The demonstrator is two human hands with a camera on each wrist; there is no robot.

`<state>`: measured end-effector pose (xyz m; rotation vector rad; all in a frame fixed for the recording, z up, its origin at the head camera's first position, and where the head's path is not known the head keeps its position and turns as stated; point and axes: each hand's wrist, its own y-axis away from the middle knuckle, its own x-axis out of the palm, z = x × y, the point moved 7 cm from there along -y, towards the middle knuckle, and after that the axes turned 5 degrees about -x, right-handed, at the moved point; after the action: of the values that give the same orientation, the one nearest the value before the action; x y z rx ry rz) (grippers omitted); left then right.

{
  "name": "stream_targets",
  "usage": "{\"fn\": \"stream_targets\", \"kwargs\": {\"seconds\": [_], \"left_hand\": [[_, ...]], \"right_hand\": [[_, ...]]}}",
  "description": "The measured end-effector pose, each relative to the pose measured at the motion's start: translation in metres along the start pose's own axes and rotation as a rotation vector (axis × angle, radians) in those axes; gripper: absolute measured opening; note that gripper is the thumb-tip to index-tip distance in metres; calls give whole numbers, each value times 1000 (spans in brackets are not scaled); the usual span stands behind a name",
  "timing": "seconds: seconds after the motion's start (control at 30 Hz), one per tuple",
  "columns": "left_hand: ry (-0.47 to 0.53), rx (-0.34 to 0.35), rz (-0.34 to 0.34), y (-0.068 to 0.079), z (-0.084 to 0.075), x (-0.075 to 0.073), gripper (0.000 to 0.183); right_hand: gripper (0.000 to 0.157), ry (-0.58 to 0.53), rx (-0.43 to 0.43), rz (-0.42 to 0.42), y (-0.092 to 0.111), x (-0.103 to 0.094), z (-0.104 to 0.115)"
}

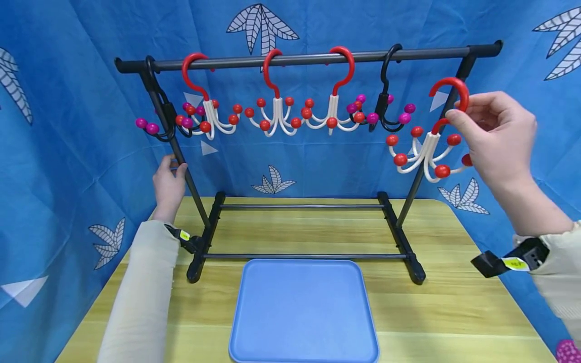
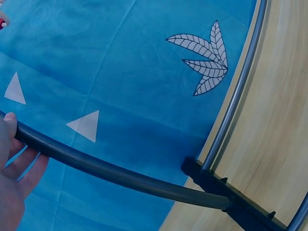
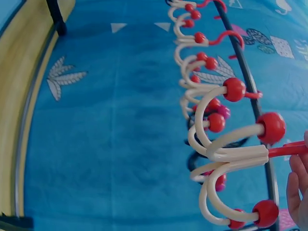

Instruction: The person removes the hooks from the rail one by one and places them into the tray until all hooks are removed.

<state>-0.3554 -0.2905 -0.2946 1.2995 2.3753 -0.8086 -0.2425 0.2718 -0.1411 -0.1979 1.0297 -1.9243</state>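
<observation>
My right hand (image 1: pixel 504 136) pinches the red hook of a multi-arm hanger (image 1: pixel 431 146) between thumb and fingers. White curved arms tipped with red balls fan out below that hook. It is beside the right post, in front of and below the rail's right end. The right wrist view shows this hanger (image 3: pixel 240 154) close up, with the fingers (image 3: pixel 293 190) at the frame's edge. On the left, my left hand (image 1: pixel 169 184) holds the left post (image 1: pixel 192 186) of the black rack, thumb on one side and fingers behind, as the left wrist view confirms.
From the rail (image 1: pixel 308 59) hang three red-and-white hangers (image 1: pixel 278 108) between two black hangers with magenta balls (image 1: pixel 385 103). A blue tray (image 1: pixel 303 312) lies on the wooden table (image 1: pixel 431 322) before the rack base. Blue patterned cloth (image 1: pixel 317 171) stands behind.
</observation>
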Motion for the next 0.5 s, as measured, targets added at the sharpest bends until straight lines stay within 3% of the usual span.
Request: {"fn": "stream_targets", "kwargs": {"seconds": [0.5], "left_hand": [[16,-4,8,-1,1,1,39]], "right_hand": [[20,-95,60,132,61,37,-36]]}}
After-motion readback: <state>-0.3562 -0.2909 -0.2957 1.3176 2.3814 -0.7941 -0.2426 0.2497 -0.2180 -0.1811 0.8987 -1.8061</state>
